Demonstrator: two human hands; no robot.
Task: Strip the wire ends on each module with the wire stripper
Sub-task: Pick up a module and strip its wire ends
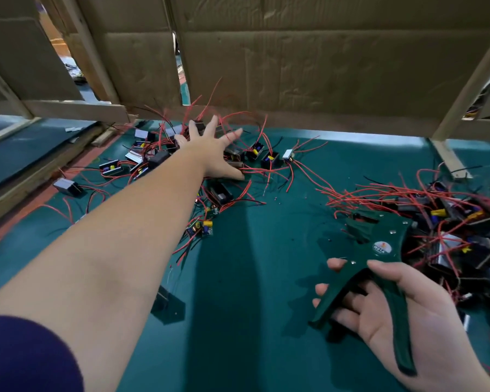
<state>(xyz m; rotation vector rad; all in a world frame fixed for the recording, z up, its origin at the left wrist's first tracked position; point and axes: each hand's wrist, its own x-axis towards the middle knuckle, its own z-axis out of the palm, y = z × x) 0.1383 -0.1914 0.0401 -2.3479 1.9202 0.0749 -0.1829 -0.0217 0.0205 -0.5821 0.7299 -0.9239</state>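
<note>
Left hand (210, 149) is at full reach, palm down, fingers fanned wide over the far cluster of modules (111, 168). We can't tell whether it touches the ones beneath it. The thumb lies next to a brownish module (235, 165).

Right hand (393, 315) is near us on the right, wrapped around the wire stripper (379, 250). Thumb sits on top, fingers are curled under the lower handle. The handles are splayed apart and the tool head points away from us, towards the second heap of modules (450, 222) at the right edge. The stripper is dark green with a round label near the pivot.

Both heaps are black-cased modules tangled in red wires (280, 176), plus some black leads. Two bare boards (203, 227) with yellow parts lie just right of the left forearm. One dark module (167, 305) lies alone, close to us, beside the forearm.

All of it lies on the green surface (252, 278). Cardboard (294, 66) on a wooden frame (77, 110) closes off the back. A dark sleeve (26, 355) shows at bottom left.
</note>
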